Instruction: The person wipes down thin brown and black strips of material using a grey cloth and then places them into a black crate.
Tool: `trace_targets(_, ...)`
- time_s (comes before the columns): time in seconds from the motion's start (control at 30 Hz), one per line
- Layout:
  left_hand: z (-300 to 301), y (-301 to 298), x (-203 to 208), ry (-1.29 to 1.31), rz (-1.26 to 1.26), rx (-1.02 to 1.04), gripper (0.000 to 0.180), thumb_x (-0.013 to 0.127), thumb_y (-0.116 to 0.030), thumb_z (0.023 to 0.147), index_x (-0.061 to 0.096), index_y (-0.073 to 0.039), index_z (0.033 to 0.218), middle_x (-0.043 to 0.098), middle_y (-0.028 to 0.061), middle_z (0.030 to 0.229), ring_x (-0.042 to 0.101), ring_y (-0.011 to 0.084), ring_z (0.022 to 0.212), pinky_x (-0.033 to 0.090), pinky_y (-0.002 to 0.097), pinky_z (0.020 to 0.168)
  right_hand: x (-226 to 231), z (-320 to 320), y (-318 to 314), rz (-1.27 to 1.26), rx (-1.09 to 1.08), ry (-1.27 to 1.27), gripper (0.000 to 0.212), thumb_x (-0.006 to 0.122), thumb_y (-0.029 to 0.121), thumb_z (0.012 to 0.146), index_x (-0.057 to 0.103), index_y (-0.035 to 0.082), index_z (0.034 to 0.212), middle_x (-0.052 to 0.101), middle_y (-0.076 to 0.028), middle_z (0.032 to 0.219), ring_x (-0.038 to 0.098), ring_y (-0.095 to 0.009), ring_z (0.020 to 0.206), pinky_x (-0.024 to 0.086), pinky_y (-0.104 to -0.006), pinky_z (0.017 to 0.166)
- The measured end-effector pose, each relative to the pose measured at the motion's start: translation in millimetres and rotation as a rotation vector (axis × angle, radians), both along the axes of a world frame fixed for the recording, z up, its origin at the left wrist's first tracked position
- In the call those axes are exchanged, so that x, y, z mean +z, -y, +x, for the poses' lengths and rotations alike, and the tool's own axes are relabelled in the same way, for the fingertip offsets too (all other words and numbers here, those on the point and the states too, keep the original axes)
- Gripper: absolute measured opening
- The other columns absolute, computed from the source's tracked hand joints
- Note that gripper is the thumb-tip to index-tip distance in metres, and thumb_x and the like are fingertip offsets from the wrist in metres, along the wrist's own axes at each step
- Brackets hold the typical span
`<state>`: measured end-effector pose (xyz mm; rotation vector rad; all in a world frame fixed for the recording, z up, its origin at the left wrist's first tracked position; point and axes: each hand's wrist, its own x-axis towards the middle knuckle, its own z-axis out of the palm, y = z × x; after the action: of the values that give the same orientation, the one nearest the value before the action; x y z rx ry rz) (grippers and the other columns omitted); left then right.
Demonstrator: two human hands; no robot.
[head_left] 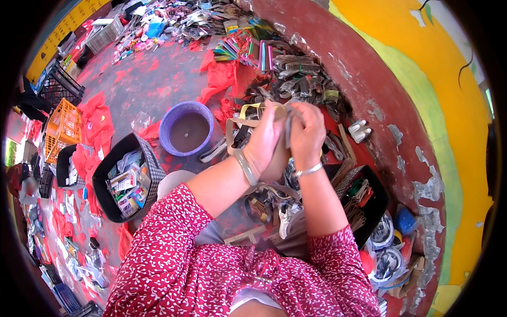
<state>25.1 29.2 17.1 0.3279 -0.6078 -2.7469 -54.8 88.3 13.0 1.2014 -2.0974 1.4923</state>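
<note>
Both my hands are raised together in front of me over a pile of straps. My left hand is closed around a beige strap, which loops out to the left of it. My right hand is closed on a grey cloth, pressed close against the strap at the left hand's fingers. Where the cloth and strap meet is partly hidden by my fingers. Beyond the hands lies a heap of dark, bundled belts. More loose straps and a white shoe show beneath my forearms.
A purple basin of murky water stands left of my hands. Black checkered bins hold packaged goods. An orange crate stands farther left. Red sheeting and piled goods cover parts of the floor. A peeling red wall runs along the right.
</note>
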Motion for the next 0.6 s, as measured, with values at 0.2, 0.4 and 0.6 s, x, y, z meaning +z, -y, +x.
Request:
trace_targets(0.2, -9, 38, -23, -0.125, -0.056, 0.032, 0.078, 0.025, -0.066, 0.086, 0.044, -0.001, 0.125, 0.051, 0.0098, 0.123, 0.047, 0.021, 0.117, 0.037, 0.0347, 0.098, 8, 35, -5, -0.046, 0.182, -0.181, 0.021, 0.056, -0.008, 0.071, 0.063, 0.006, 0.086, 0.061, -0.01, 0.09, 0.055, -0.026, 0.092, 0.045, -0.0344, 0.082)
trace_targets(0.4, -5, 14, -15, 0.01, -0.035, 0.011, 0.078, 0.026, -0.065, 0.087, 0.04, 0.0, 0.128, 0.048, 0.0106, 0.127, 0.045, 0.0207, 0.119, 0.034, 0.0343, 0.1, 2, 11, -4, 0.009, 0.066, -0.102, 0.021, 0.057, -0.007, 0.069, 0.062, 0.004, 0.087, 0.061, -0.012, 0.091, 0.057, -0.029, 0.088, 0.046, -0.0358, 0.081)
trace_targets(0.6, -15, 30, -24, -0.047, 0.004, 0.091, 0.078, 0.032, -0.058, 0.09, 0.033, 0.008, 0.13, 0.036, 0.0208, 0.136, 0.029, 0.0288, 0.131, 0.025, 0.0382, 0.108, -3, -7, 1, 0.064, 0.045, -0.155, 0.021, 0.056, -0.005, 0.072, 0.063, 0.004, 0.09, 0.062, -0.01, 0.089, 0.058, -0.028, 0.083, 0.047, -0.0336, 0.077)
